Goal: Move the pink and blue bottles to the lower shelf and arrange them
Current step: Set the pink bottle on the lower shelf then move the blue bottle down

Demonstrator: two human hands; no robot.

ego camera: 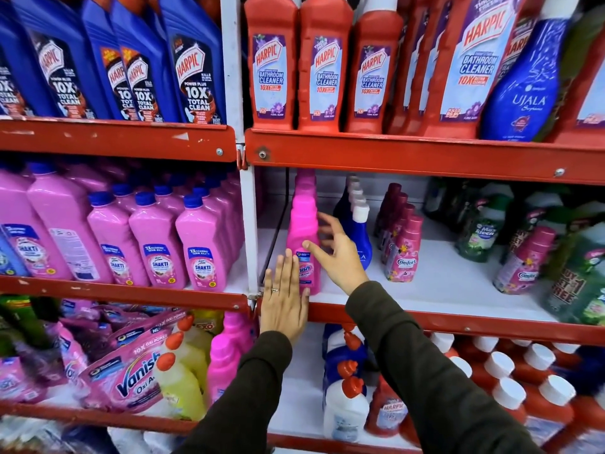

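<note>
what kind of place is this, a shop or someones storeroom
Most likely a shop's cleaning-products aisle: red metal shelving, many identical Harpic bottles in rows facing front, and a pack printed with a buy-one-get-one-free offer.

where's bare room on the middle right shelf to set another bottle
Bare white shelf lies between the pink Comfort bottles and the green Max Kleen bottles. It is crowded at the left, around the pink Vanish bottle, blue white-capped bottles and both hands.

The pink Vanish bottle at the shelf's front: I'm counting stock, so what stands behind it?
Behind the pink plastic Vanish bottle at least one more pink bottle shows, top only. Anything further back is hidden, so no count is possible.
</note>
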